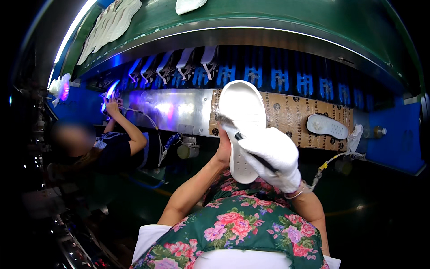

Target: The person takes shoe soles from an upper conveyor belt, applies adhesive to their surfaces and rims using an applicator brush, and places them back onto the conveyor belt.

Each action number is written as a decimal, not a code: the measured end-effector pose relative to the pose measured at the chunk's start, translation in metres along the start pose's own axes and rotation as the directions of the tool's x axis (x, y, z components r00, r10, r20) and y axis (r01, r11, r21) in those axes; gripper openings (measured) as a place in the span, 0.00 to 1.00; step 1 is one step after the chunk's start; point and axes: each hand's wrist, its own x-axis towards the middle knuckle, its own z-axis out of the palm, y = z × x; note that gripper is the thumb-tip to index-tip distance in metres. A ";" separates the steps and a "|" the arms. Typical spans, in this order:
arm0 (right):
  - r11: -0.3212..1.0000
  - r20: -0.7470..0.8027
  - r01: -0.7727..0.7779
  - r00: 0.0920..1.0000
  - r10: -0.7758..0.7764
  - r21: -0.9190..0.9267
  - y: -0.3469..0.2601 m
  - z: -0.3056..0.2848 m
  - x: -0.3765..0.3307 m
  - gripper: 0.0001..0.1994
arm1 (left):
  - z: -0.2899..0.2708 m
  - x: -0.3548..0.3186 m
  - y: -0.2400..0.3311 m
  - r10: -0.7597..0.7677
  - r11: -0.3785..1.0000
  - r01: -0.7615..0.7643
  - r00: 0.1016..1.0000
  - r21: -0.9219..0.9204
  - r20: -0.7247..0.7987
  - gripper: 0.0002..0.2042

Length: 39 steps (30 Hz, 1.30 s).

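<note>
A white shoe sole [244, 105] stands lengthwise before me, its wide end pointing away and small holes dotting its nearer end. My left hand [223, 147], bare, grips the sole along its left edge. In a white glove, my right hand [278, 154] is closed around the black handle of a brush [227, 121]. The brush's grey bristles lie at the left edge of the sole's middle, just above my left fingers; whether they press on it I cannot tell. The glove covers part of the sole's right side.
Beyond the sole, printed cardboard [286, 112] covers part of a metal shelf [188, 107]. Another white sole [327, 126] lies on it, near a bottle [379, 132]. Blue racks [279, 78] line the back below a green conveyor belt [268, 11]. A co-worker [121, 139] works at left.
</note>
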 end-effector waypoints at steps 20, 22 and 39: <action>0.984 0.092 -0.086 0.993 0.072 0.158 -0.005 0.003 -0.006 0.14 | -0.016 0.013 0.027 0.128 0.915 -0.059 0.980 -0.399 0.150 0.61; 0.966 0.109 -0.121 0.989 0.099 0.227 -0.003 0.005 -0.007 0.14 | -0.015 0.016 0.030 0.113 0.885 -0.023 0.980 -0.465 0.165 0.62; 0.967 0.136 0.016 0.989 -0.053 0.256 0.000 0.009 -0.016 0.15 | -0.035 0.038 0.034 0.161 0.805 0.005 0.960 -0.593 0.227 0.56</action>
